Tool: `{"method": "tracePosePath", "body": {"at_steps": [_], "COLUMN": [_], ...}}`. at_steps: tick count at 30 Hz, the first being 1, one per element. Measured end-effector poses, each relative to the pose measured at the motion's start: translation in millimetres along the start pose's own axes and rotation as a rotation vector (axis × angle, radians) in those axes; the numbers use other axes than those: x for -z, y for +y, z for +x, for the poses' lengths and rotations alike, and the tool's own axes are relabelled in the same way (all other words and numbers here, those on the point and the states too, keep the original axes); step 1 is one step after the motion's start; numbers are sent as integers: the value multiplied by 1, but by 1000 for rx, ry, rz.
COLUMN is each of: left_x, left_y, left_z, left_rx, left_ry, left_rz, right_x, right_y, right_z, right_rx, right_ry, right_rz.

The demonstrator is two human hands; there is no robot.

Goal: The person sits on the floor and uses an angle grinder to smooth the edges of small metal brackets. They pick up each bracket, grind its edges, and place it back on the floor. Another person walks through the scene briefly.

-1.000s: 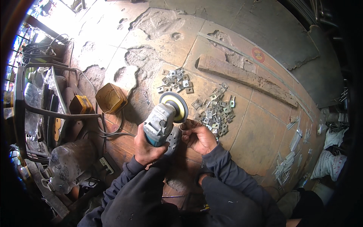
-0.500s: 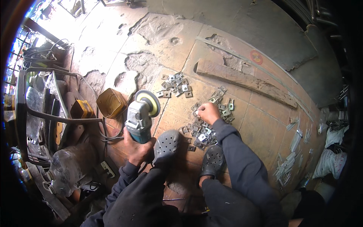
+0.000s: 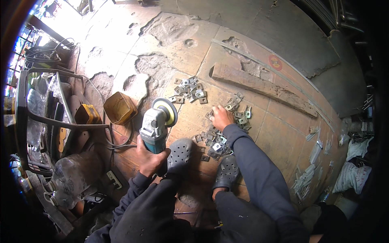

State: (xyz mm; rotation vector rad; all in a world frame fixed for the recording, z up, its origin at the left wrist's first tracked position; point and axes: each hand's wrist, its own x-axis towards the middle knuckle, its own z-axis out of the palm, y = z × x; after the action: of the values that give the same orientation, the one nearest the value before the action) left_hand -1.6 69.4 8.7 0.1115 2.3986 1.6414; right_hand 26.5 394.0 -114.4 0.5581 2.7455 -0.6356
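My left hand [image 3: 150, 158] is wrapped round the body of an angle grinder [image 3: 154, 128], teal and grey. Its round pale disc [image 3: 172, 113] points up and to the right, clear of the floor. My right hand [image 3: 222, 118] reaches to the upper left edge of a loose heap of small metal clips [image 3: 216, 142], each with a hole. Its fingers are bent and drawn together at a piece there; the fingertips partly hide what they grip. A smaller pile of similar clips [image 3: 190, 90] lies farther off, to the left of that hand.
A long wooden beam [image 3: 263, 88] lies beyond the heap. On the left are an open yellowish container [image 3: 120, 108], a metal frame [image 3: 73, 125], a cable [image 3: 109, 139] and a large clear plastic bottle [image 3: 73, 178]. Metal strips [image 3: 306, 180] lie right. My clogs [image 3: 227, 172] flank the near clips.
My right hand has shifted slightly away from me, over the heap's upper left edge. The angle grinder in my left hand has moved a little right and nearer to me.
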Motion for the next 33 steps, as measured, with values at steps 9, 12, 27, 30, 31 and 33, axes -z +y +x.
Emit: {"method": "tracePosePath", "body": {"at_steps": [9,12,27,30,31,33], "left_x": [-7,-9,-9,-6,-6,-6], "left_y": [-3,0,1,2,2,-2], "left_z": [0,-3,-1,-1,-1,1], "left_rx": [-55,-76,-33,-41,-61,-52], "left_ry": [-116,-131,-117,-101,-93,-103], "left_rz": [-33,-21,-40,-30,-37,-29], "right_x": [12,24,-56,-67,-67,-70], "right_y": [-7,-18,-68,-65,-60,-53], "right_z": [-39,-59,-102,-112,-112,-112], "right_rx": [-257,-286,255,253,243,144], "right_ry": [-108,-210,86,-18,-66,-48], "right_rz": [1440,1798,320,361,436,585]}}
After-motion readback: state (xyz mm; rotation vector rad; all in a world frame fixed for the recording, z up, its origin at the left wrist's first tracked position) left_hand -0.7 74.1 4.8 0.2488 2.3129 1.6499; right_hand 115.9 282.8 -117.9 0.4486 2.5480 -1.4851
